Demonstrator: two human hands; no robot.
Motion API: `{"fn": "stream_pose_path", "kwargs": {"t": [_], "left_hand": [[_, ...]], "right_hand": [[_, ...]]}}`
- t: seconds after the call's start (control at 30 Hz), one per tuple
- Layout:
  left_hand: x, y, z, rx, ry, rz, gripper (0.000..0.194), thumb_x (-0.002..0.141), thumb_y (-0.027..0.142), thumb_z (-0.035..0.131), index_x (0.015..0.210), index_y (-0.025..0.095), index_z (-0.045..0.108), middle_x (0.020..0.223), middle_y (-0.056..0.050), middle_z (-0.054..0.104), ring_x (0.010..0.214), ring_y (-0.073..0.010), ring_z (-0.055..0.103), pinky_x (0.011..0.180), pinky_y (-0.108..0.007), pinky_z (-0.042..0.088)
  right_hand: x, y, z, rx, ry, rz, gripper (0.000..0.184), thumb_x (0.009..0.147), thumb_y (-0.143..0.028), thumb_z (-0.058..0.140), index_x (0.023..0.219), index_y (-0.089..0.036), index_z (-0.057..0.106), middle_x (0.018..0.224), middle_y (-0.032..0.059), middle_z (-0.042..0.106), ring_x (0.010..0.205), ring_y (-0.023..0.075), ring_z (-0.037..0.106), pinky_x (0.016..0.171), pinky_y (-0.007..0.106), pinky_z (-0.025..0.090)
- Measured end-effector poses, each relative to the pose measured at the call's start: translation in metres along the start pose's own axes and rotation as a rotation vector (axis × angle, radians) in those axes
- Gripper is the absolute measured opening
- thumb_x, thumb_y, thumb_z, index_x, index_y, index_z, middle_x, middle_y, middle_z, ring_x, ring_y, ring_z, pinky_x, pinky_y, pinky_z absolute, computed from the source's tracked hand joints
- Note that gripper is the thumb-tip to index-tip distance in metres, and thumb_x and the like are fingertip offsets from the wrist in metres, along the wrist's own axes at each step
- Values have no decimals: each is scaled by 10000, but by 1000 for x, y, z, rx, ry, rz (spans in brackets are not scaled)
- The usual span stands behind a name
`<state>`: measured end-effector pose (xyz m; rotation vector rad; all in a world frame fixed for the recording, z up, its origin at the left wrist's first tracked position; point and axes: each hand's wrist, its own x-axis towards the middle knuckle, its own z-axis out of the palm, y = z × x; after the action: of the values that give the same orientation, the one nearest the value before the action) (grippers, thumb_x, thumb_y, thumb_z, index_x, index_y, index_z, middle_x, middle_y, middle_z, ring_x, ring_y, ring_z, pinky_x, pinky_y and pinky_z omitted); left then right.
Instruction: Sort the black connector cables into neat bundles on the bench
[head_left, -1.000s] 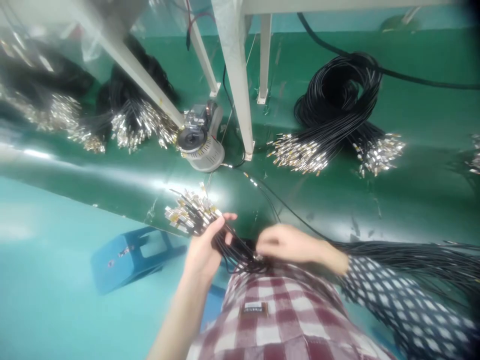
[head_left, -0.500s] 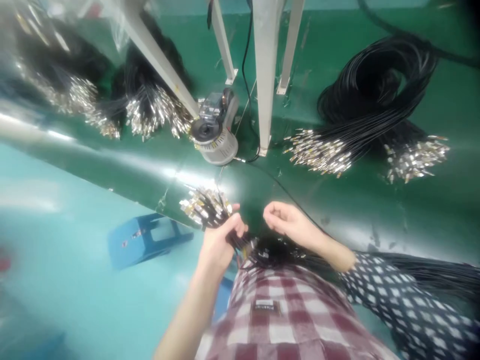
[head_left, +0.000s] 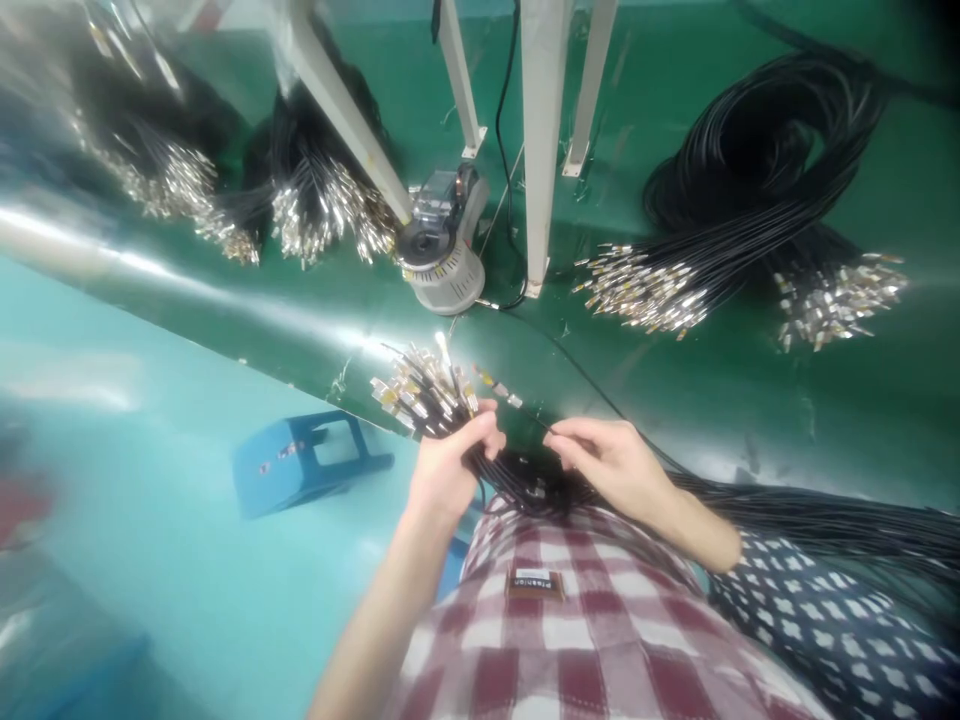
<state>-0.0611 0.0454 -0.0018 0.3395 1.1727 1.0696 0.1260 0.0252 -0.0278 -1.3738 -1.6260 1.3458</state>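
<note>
My left hand [head_left: 454, 460] is closed around a bundle of black cables [head_left: 427, 392], whose metal-tipped ends fan out above the thumb, toward the far side of the bench. To its right, my right hand [head_left: 611, 460] pinches one single black cable [head_left: 531, 412] between thumb and fingertips. That cable's silver and yellowish end points up and left, apart from the bundle. More black cables [head_left: 810, 515] run off to the right along the bench's near edge, partly behind my right forearm.
A small grey-white machine [head_left: 446, 265] stands beyond my hands, beside white metal posts [head_left: 538, 150]. Coiled cables [head_left: 750, 190] lie at the right on the green bench [head_left: 480, 345]; further cable bundles [head_left: 322, 200] lie at the left. A blue stool [head_left: 300, 460] is on the floor.
My right hand now holds a single cable with its tip showing; before, no cable was visible in its curled fingers. The left hand keeps its grip on the bundle. The view has shifted slightly.
</note>
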Motion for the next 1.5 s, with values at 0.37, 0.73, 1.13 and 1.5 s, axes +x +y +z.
{"fn": "stream_pose_path", "kwargs": {"t": [0.37, 0.73, 1.13, 1.5], "left_hand": [[-3, -5, 3, -17, 16, 44, 178, 653, 161, 786, 792, 97, 694, 579, 24, 541, 446, -64, 469, 542, -259, 377], [-8, -8, 3, -18, 34, 73, 98, 671, 138, 743, 739, 106, 679, 730, -12, 612, 440, -45, 465, 530, -260, 385], [-19, -4, 6, -132, 46, 74, 195, 657, 158, 784, 802, 114, 662, 534, 59, 444, 474, -51, 405, 558, -237, 389], [-20, -3, 1, -17, -53, 38, 72, 728, 152, 734, 781, 114, 703, 527, 32, 518, 497, -74, 486, 638, -266, 434]], "right_hand": [[-10, -18, -11, -22, -272, 148, 312, 943, -386, 472, 796, -183, 659, 545, -37, 551, 506, 97, 475, 527, 219, 337], [-23, -26, -15, -638, -66, -29, 192, 910, -321, 555, 801, -245, 693, 599, -35, 662, 523, 128, 569, 527, 247, 293], [-43, -14, -19, -724, 138, -272, 220, 931, -299, 559, 800, -210, 712, 626, -5, 685, 533, 138, 599, 595, 272, 372], [-37, -32, -23, -595, 62, -302, 239, 898, -405, 605, 895, -187, 703, 923, 57, 716, 778, 182, 607, 696, 302, 436]]}}
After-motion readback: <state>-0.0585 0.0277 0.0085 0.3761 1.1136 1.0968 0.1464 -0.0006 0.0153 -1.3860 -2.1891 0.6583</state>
